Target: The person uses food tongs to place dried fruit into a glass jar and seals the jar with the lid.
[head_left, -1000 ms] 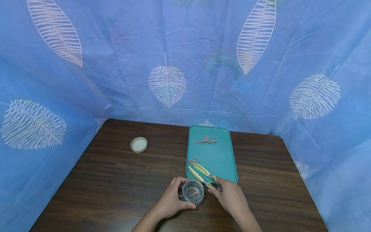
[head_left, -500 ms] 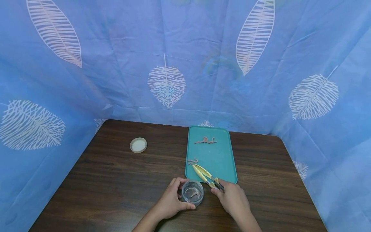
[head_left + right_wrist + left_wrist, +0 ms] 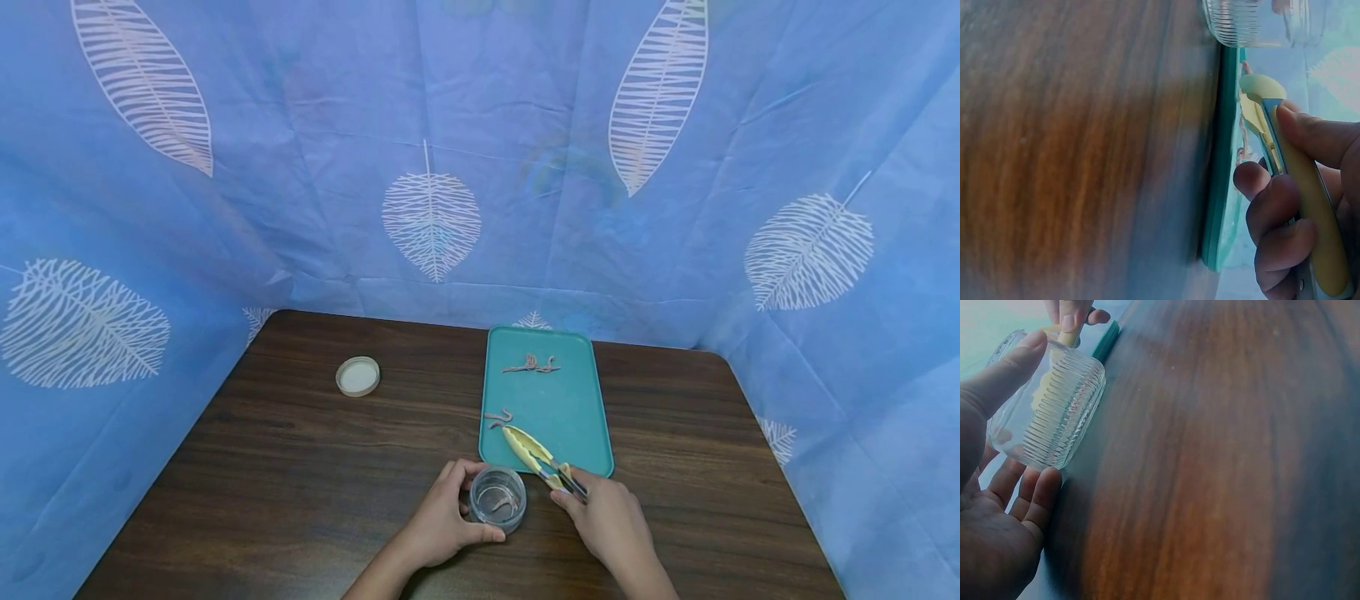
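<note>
My left hand [image 3: 444, 518] grips a small clear glass jar [image 3: 480, 510], thumb on the near side and fingers behind. A pinkish worm-like piece [image 3: 504, 502] lies inside the jar. Ribbed glass walls show in the left wrist view. In my right hand [image 3: 609, 518] is a pair of tongs [image 3: 534, 451] with yellow tips and metal arms, pointing away to the left over the teal tray [image 3: 573, 417]. Its tips are close together, right beside the pink worm-like pieces [image 3: 498, 415] at the tray's left edge. My thumb and fingers wrap its yellow handle [image 3: 1319, 231].
Farther back on the tray lies a row of similar pink worm-like pieces [image 3: 531, 367]. A round lid [image 3: 358, 377] with a pale inside rests on the dark wooden table [image 3: 300, 483] at the back left. Blue leaf-patterned cloth [image 3: 525, 208] surrounds the table's back and sides.
The tongs have narrowed from spread tips to tips close together, and drawn slightly right, away from the tray's left edge. My right hand shifted slightly right; the left hand and jar stay put.
</note>
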`<act>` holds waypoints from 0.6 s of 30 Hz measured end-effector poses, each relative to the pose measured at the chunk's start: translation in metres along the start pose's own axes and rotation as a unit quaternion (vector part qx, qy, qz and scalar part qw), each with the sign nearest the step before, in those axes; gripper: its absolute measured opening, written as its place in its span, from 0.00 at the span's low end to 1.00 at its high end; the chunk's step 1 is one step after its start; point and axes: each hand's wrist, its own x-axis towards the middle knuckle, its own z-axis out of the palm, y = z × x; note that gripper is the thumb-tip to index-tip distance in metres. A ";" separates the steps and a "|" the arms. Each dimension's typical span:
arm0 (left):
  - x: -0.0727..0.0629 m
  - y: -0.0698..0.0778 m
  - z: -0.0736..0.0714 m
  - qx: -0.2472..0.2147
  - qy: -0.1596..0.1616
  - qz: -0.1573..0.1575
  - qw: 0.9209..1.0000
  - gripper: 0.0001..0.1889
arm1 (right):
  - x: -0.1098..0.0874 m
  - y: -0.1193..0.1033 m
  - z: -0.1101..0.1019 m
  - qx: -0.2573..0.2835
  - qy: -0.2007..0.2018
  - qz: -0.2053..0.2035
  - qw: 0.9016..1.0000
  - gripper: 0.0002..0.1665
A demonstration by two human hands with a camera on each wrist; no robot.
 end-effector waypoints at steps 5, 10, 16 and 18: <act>0.001 0.000 0.000 0.002 0.000 -0.001 1.000 0.45 | -0.003 0.001 -0.003 0.007 0.002 -0.001 1.000 0.31; 0.000 -0.001 0.000 0.005 0.001 0.001 1.000 0.46 | -0.007 0.003 -0.005 0.008 0.003 -0.009 1.000 0.31; 0.000 -0.001 0.000 0.005 -0.002 0.004 1.000 0.46 | -0.014 0.003 -0.010 0.003 0.010 -0.007 1.000 0.31; 0.000 -0.001 -0.001 0.003 -0.002 0.003 1.000 0.45 | -0.016 0.003 -0.012 0.004 0.011 -0.005 1.000 0.31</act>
